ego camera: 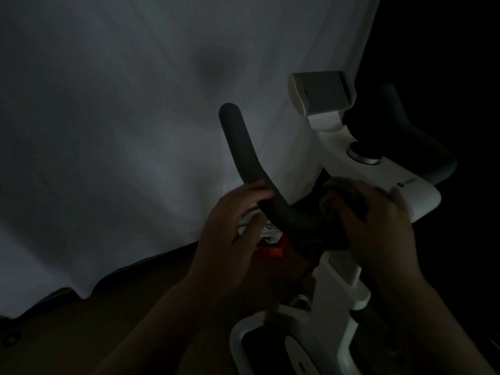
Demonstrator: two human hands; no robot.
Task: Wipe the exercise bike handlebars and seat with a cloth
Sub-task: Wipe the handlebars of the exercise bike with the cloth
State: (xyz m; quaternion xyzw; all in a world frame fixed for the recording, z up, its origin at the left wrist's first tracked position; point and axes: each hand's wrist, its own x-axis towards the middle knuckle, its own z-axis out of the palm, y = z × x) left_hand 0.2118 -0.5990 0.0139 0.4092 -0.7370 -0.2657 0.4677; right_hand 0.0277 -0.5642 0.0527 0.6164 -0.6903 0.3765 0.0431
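The view is dim. The exercise bike's left handlebar (243,152) is a dark grey padded bar that curves up and away from me. My left hand (230,234) holds its lower bend, fingers over the top and thumb underneath. My right hand (378,220) grips a dark grey cloth (343,193) and presses it on the middle of the handlebars, beside the white console (392,174). The right handlebar (405,128) rises into the dark at the right. The seat is out of view.
A white sheet or curtain (121,117) hangs behind the bike down to a brown floor (94,320). A grey device holder (322,93) and a round knob (364,155) sit on the console. A red part (270,250) shows below my left hand. The white frame post (338,282) runs toward me.
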